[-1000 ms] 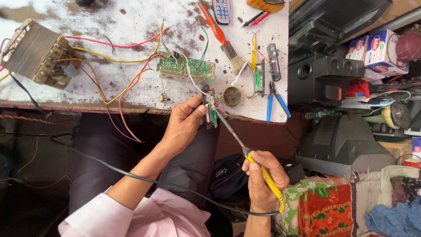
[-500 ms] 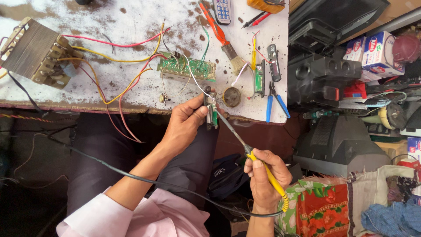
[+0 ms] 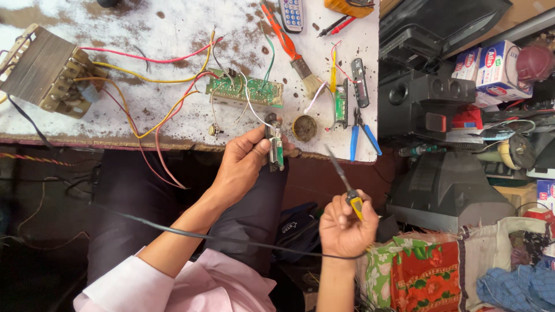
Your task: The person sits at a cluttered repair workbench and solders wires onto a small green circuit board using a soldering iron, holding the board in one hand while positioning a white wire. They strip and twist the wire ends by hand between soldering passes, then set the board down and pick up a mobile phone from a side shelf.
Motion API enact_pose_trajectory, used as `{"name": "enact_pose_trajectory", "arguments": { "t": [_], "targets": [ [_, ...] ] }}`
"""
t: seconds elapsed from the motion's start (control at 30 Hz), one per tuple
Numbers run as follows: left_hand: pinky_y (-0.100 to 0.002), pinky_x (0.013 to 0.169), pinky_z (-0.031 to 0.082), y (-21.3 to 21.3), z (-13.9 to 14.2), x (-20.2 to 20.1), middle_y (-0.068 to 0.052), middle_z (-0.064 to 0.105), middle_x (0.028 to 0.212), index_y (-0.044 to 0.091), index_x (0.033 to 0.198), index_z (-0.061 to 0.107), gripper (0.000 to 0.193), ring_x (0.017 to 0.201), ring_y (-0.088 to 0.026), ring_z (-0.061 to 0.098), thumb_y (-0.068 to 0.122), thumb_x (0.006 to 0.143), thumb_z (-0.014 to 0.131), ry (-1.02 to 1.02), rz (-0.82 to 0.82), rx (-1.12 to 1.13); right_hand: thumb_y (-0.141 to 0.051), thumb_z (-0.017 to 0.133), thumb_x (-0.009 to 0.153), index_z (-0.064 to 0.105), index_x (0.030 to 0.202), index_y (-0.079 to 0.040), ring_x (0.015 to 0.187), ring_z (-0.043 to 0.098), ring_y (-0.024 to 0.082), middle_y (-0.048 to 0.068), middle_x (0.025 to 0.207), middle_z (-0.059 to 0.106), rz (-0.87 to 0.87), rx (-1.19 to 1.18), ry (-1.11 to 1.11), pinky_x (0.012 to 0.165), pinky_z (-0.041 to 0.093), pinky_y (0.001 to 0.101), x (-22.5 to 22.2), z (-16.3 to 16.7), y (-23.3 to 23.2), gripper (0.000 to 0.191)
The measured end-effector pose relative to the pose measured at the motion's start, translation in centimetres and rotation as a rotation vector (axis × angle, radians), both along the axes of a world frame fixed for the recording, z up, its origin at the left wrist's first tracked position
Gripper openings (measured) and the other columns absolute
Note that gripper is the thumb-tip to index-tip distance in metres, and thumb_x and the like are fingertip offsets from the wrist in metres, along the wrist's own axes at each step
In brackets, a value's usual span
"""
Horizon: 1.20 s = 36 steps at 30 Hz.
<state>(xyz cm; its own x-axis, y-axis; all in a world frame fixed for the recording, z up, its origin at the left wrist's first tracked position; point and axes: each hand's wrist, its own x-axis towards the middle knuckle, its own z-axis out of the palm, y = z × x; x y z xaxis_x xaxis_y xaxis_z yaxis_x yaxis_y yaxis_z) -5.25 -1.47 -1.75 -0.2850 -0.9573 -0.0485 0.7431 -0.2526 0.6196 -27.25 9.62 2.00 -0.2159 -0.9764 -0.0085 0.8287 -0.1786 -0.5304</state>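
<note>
My left hand [image 3: 245, 164] grips a small green circuit board [image 3: 275, 148], held upright at the bench's front edge with white wires running from it to a longer green circuit board [image 3: 245, 91] on the bench. My right hand [image 3: 346, 226] is closed around a yellow-handled soldering iron [image 3: 348, 190]. Its dark tip points up and left, and it is clear of the small board. A black cord runs from the iron across my lap.
A transformer [image 3: 43, 72] with red and yellow wires sits at the left of the white bench [image 3: 173, 34]. A brush [image 3: 289, 49], round flux tin [image 3: 304, 127], blue-handled pliers [image 3: 361, 136] and remote [image 3: 292, 11] lie near. Black equipment [image 3: 439, 110] and cloth bags [image 3: 428, 274] crowd the right.
The soldering iron's tip has come away from the small board, moving right and down. My right hand has turned the iron more upright. My left hand still holds the board.
</note>
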Motion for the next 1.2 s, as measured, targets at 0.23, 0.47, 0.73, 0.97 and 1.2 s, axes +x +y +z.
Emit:
{"name": "enact_pose_trajectory", "arguments": {
  "t": [0.23, 0.47, 0.73, 0.97, 1.2],
  "targets": [
    [-0.036, 0.094, 0.057, 0.1, 0.0, 0.3, -0.010, 0.073, 0.114, -0.002, 0.124, 0.065, 0.024, 0.111, -0.021, 0.071, 0.011, 0.109, 0.052, 0.017, -0.014, -0.004, -0.012, 0.065, 0.101, 0.068, 0.111, 0.004, 0.068, 0.048, 0.011, 0.009, 0.083, 0.059, -0.193, 0.201, -0.296, 0.059, 0.045, 0.0189, 1.1, -5.7, -0.9, 0.019],
    [-0.035, 0.099, 0.059, -0.1, -0.2, -0.1, -0.010, 0.073, 0.116, -0.001, 0.128, 0.064, 0.026, 0.109, -0.021, 0.071, 0.010, 0.107, 0.054, 0.063, 0.004, -0.022, -0.003, 0.065, 0.098, 0.070, 0.118, 0.003, 0.081, 0.066, 0.021, 0.017, 0.100, 0.070, -0.181, 0.050, 0.471, 0.069, 0.052, 0.0297, 0.2, -1.7, 1.5, 0.021],
    [-0.032, 0.094, 0.055, 0.1, 0.2, 0.3, -0.010, 0.073, 0.116, -0.002, 0.128, 0.064, 0.026, 0.112, -0.018, 0.069, 0.011, 0.109, 0.052, 0.011, 0.003, -0.053, 0.003, 0.065, 0.097, 0.072, 0.117, 0.003, 0.080, 0.067, 0.021, 0.017, 0.109, 0.069, -0.156, -0.011, 0.862, 0.066, 0.051, 0.0291, 1.2, 1.1, 1.4, 0.021],
    [-0.032, 0.097, 0.056, 0.1, 0.2, 0.0, -0.010, 0.073, 0.117, -0.001, 0.138, 0.060, 0.034, 0.112, -0.019, 0.070, 0.010, 0.107, 0.053, 0.006, 0.005, -0.005, 0.004, 0.065, 0.098, 0.072, 0.116, 0.002, 0.082, 0.067, 0.020, 0.016, 0.109, 0.069, -0.148, -0.015, 0.926, 0.069, 0.054, 0.0301, 1.5, 1.8, 1.2, 0.019],
    [-0.031, 0.096, 0.055, 0.1, 0.2, 0.0, -0.010, 0.073, 0.117, -0.002, 0.143, 0.057, 0.038, 0.110, -0.017, 0.069, 0.010, 0.107, 0.054, 0.005, 0.002, -0.001, 0.005, 0.065, 0.097, 0.072, 0.115, 0.003, 0.080, 0.065, 0.018, 0.017, 0.107, 0.068, -0.152, -0.045, 1.066, 0.074, 0.056, 0.0303, 1.2, 2.7, 1.4, 0.019]
  ]
}}
